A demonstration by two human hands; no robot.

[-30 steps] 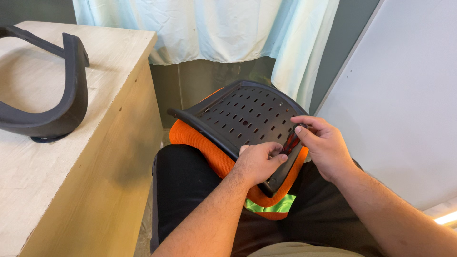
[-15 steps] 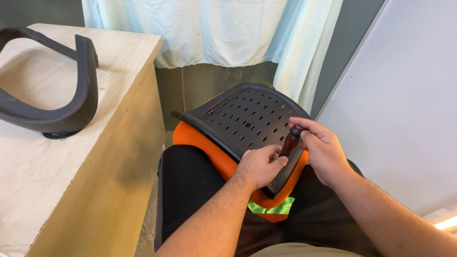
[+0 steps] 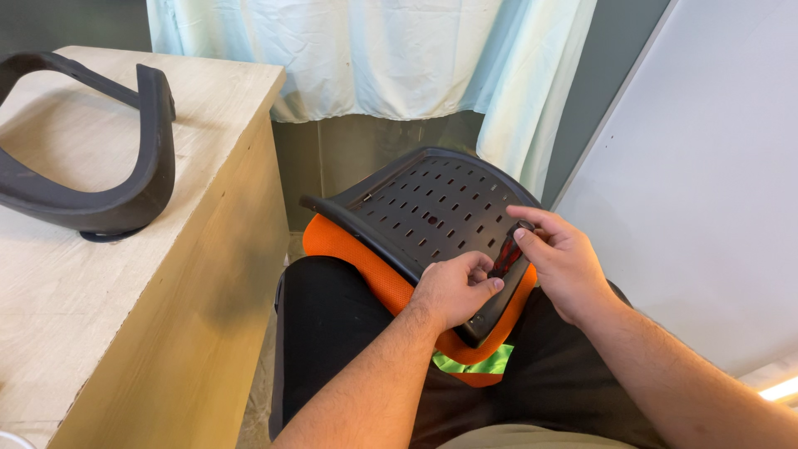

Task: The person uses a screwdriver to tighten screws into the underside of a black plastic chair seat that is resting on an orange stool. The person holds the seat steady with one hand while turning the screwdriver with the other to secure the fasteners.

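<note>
A black perforated plastic seat panel [image 3: 428, 218] lies tilted across my lap on top of an orange mesh cushion [image 3: 374, 270]. My right hand [image 3: 561, 262] grips a small red-and-black screwdriver [image 3: 505, 254] whose tip points down at the panel's near right corner. My left hand [image 3: 453, 289] rests curled on that same corner, fingertips pinched beside the tool's tip. What the fingertips pinch is hidden.
A light wooden table [image 3: 108, 274] stands at my left, carrying a black curved plastic armrest frame [image 3: 108, 179]. A pale curtain [image 3: 374, 54] hangs behind, and a white wall panel [image 3: 715, 183] is at the right. A green reflective strip [image 3: 474, 363] shows under the cushion.
My right hand has turned the screwdriver more upright over the panel's corner. My left hand's fingers have closed in beside its tip. The view shifted slightly.
</note>
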